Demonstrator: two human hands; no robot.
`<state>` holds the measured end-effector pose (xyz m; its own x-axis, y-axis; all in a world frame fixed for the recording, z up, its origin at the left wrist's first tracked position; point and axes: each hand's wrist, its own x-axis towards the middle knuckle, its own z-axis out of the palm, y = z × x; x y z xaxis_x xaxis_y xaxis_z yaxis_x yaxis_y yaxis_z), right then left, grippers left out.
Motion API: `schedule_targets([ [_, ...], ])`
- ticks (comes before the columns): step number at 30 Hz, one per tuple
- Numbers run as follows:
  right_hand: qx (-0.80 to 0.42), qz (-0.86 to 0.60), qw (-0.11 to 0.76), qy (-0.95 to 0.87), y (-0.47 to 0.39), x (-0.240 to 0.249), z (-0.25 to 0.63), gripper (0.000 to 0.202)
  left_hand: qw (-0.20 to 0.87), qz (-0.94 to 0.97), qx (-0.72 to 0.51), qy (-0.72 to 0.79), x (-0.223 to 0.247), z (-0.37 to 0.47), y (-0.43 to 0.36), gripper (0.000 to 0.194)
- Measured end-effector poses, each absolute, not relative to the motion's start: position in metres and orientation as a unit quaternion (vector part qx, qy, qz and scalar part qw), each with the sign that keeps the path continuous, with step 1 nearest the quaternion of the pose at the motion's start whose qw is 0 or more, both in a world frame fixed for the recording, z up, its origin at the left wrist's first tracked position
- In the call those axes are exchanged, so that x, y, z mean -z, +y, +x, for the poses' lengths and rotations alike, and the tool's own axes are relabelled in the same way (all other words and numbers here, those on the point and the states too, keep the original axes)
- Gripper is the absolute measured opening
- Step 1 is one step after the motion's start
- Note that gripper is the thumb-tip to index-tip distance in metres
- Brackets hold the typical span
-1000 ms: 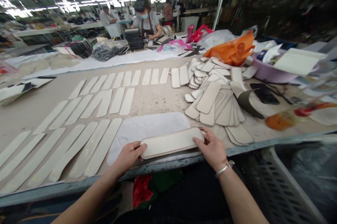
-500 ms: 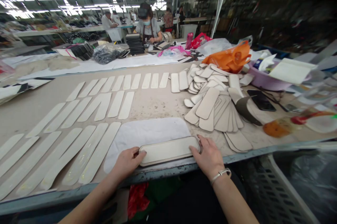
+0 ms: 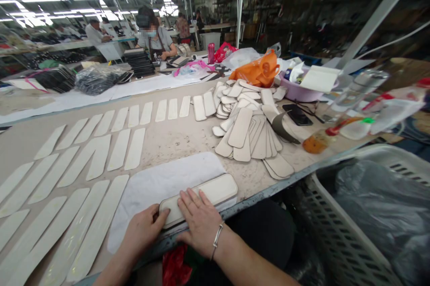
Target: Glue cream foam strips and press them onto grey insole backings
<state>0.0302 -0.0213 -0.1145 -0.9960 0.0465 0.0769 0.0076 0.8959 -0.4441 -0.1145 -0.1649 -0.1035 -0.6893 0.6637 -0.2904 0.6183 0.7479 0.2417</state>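
One pale panel (image 3: 218, 188), left grip (image 3: 143, 227) clamped on it, right grip (image 3: 200, 221) spread atop, one phone (image 3: 297, 114)

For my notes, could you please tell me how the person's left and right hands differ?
The left hand holds the pale piece by one end, thumb on top, while the right hand lays its fingers near the middle. The left hand is curled; the right hand is open. The right hand has a bracelet; the left hand shows none. Both touch the same piece.
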Motion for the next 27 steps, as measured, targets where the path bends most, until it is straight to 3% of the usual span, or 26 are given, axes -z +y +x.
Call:
schedule_targets([
  [6, -0.167, -0.123, 0.028, -0.978, 0.045, 0.125, 0.065, 0.078, 0.172, 0.353, -0.047, 0.918, 0.105, -0.117, -0.162, 0.033],
  [12, -0.087, -0.163, 0.051, -0.981, 0.051, 0.132, 0.072, 0.073, 0.161, 0.327, -0.052, 0.930, 0.088, -0.107, -0.169, 0.033],
  [19, -0.041, -0.139, 0.083, -0.986, 0.047, 0.146, 0.070, 0.072, -0.042, 0.336, -0.211, 0.917, 0.054, -0.081, -0.176, 0.047],
  [22, -0.021, -0.133, 0.092, -0.987, 0.047, 0.148, 0.071, 0.073, -0.002, 0.472, -0.267, 0.840, 0.045, -0.057, -0.155, 0.050],
  [27, 0.001, -0.103, 0.099, -0.990, 0.049, 0.155, 0.072, 0.063, 0.082, 0.626, -0.172, 0.757, 0.062, -0.021, -0.101, 0.074],
])
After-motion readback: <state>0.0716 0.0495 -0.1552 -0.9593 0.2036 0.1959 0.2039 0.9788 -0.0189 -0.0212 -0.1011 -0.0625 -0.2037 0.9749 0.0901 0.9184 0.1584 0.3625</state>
